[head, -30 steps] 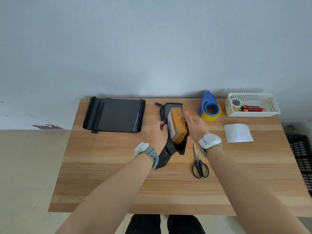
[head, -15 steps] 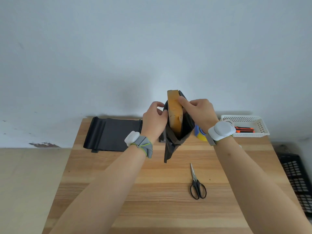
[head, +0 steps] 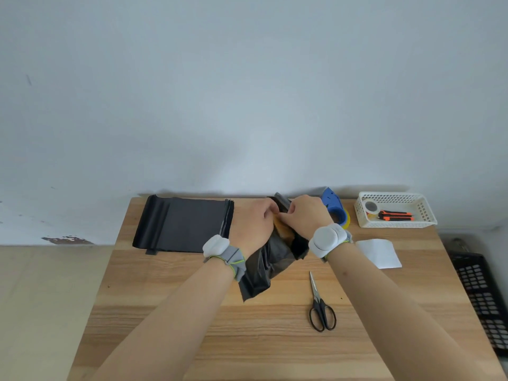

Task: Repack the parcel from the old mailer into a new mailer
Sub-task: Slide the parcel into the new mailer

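My left hand and my right hand meet over the back middle of the table, both closed on the mouth of a crumpled black mailer. The mailer hangs down from my hands towards me. Between my hands only a strip of the brown parcel shows inside it; the rest is hidden by plastic and fingers. A flat stack of black mailers lies at the back left, just left of my left hand.
Black scissors lie right of centre. A blue tape dispenser sits behind my right wrist. A white basket with an orange cutter stands back right, and a white sheet lies in front of it. A black crate sits past the right edge.
My hands have come down from in front of the wall to the table's back. The parcel, which stood well out of the mailer's mouth, now sits deep inside it.
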Demonstrator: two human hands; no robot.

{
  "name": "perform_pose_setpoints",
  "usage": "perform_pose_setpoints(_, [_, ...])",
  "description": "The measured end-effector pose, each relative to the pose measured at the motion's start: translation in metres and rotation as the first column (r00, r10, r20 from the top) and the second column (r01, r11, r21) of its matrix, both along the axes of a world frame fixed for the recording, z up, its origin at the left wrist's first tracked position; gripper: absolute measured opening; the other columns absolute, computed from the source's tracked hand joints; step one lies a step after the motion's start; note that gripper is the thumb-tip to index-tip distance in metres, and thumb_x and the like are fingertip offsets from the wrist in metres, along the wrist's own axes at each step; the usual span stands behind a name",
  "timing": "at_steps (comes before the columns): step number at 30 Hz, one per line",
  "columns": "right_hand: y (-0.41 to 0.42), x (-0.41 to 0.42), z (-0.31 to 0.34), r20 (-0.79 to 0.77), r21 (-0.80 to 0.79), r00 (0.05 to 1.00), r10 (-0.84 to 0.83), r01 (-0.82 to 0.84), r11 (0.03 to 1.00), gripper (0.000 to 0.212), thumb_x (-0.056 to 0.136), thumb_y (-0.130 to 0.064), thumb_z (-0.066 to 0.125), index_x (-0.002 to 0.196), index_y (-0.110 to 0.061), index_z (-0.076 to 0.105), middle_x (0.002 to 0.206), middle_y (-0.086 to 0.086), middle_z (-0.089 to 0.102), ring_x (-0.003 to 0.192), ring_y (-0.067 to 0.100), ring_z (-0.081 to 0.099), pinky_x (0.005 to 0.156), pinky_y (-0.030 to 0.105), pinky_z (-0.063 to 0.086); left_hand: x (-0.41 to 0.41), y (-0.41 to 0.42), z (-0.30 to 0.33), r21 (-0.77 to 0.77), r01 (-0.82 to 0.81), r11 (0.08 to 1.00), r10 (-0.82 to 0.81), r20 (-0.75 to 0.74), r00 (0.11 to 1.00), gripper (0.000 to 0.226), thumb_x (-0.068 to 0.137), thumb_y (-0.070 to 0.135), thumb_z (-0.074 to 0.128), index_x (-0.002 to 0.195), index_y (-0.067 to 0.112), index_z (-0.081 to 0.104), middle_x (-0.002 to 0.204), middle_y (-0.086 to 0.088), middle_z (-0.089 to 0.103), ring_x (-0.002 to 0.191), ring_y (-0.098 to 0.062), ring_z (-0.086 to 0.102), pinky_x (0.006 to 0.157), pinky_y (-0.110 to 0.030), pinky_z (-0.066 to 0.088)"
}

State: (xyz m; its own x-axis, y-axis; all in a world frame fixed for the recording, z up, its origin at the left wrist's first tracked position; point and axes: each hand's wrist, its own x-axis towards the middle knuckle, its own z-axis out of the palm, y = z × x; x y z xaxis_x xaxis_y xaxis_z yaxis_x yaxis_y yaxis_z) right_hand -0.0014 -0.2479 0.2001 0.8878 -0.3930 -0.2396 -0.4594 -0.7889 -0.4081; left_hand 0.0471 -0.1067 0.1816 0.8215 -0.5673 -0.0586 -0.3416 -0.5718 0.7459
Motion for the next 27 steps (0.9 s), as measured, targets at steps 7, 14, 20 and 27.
perform_pose_setpoints(7, [-0.012, 0.001, 0.006, 0.112, 0.147, 0.978, -0.175, 0.158, 0.976, 0.041, 0.084, -0.024, 0.055, 0.051, -0.014, 0.033, 0.053, 0.008, 0.034, 0.054, 0.020, 0.032, 0.056, 0.031, 0.038, 0.003, 0.002, 0.011, 0.414, 0.311, 0.856, -0.403, 0.155, 0.902, 0.038, 0.093, 0.007, 0.040, 0.114, 0.021, 0.067, 0.088, -0.002, 0.038, 0.084, -0.026, 0.050, 0.068, -0.033, 0.040])
perform_pose_setpoints(14, [-0.007, 0.003, 0.003, 0.124, 0.155, 0.984, -0.127, 0.107, 0.982, 0.035, 0.085, -0.024, 0.055, 0.056, -0.008, 0.048, 0.055, 0.007, 0.044, 0.055, 0.018, 0.039, 0.057, 0.034, 0.046, -0.008, -0.010, 0.011, 0.732, 0.335, 0.593, -0.544, 0.058, 0.837, 0.035, 0.090, 0.007, 0.047, 0.121, 0.012, 0.063, 0.107, -0.012, 0.044, 0.079, -0.031, 0.051, 0.062, -0.038, 0.043])
perform_pose_setpoints(20, [-0.009, -0.002, -0.004, 0.156, 0.161, 0.980, -0.121, 0.096, 0.982, 0.036, 0.089, -0.027, 0.056, 0.067, 0.003, 0.059, 0.058, 0.006, 0.053, 0.058, 0.016, 0.046, 0.060, 0.035, 0.049, -0.010, -0.027, 0.017, 0.709, 0.398, 0.582, -0.518, -0.054, 0.854, 0.019, 0.092, 0.007, 0.046, 0.096, 0.008, 0.064, 0.105, -0.013, 0.062, 0.096, -0.031, 0.063, 0.068, -0.035, 0.047])
perform_pose_setpoints(27, [-0.029, -0.003, 0.002, 0.211, 0.595, 0.948, -0.236, 0.067, 0.801, 0.027, 0.092, -0.046, 0.057, 0.116, -0.033, 0.060, 0.087, -0.007, 0.070, 0.079, 0.015, 0.065, 0.070, 0.027, 0.052, 0.009, -0.025, 0.017, 0.100, 0.069, 0.993, -0.048, -0.199, 0.979, 0.032, 0.092, 0.017, 0.040, 0.097, 0.003, 0.069, 0.078, -0.015, 0.069, 0.076, -0.032, 0.066, 0.072, -0.038, 0.057])
